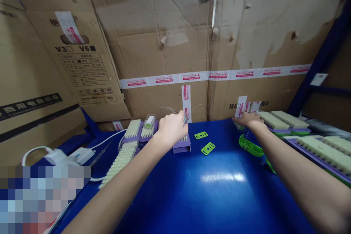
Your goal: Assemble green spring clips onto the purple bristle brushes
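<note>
My left hand [172, 128] is closed above the row of bristled purple blocks at the back of the table. A small greyish, partly clear piece [185, 119] shows at its fingertips; most of it is hidden. Below that hand sits a purple block [182, 148]. My right hand [248, 118] reaches to the back right, fingers stretched leftward over a small pale-and-green piece [239, 127]. Whether they touch it I cannot tell. Near my right wrist lies a bright green curved shell [251, 146]. Two flat green plates [201, 135] [208, 148] lie between my hands.
Purple blocks with cream bristles [120, 164] stand at left, one bearing a clear-cased device [149, 121]. More bristled blocks [326, 150] fill the right side. White adapters with cables [82, 155] lie at far left. Cardboard [164, 55] walls the blue table's [192, 197] back.
</note>
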`<state>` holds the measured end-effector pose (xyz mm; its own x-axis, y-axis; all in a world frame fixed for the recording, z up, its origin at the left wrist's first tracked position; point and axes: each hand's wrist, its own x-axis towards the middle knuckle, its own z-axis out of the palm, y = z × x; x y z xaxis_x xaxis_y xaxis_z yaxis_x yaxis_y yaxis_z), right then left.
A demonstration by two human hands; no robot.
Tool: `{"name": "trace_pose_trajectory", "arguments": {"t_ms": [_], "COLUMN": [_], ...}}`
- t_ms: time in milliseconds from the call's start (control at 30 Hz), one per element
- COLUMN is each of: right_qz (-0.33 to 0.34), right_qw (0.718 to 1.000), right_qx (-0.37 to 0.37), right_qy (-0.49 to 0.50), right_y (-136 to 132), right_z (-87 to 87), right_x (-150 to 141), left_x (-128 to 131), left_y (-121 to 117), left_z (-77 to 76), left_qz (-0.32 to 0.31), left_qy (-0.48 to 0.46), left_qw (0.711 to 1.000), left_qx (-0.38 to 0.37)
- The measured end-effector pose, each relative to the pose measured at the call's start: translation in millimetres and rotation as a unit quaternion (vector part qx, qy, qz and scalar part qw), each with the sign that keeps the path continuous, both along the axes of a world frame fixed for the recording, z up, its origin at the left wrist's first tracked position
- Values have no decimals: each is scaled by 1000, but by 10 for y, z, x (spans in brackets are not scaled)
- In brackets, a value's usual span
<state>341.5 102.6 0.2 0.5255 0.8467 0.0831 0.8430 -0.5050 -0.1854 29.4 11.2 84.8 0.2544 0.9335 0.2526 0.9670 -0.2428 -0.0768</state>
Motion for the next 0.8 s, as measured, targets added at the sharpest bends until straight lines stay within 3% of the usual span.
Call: {"name": "trace_pose_trajectory", "arguments": {"t_ms": [300, 800], "right_qz": [56, 97], "right_qw": [998, 993], "right_qx": [-36, -51], "right_qy": [12, 32], "right_y": [255, 177], "right_z": [-259, -152], "right_x": [162, 370], "left_x": [126, 164], "left_y": [39, 248], "left_z": [7, -197], "left_qz": [-8, 13], "left_qy": [-10, -32], "left_qw": [1000, 999], "left_qx": [2, -37]}}
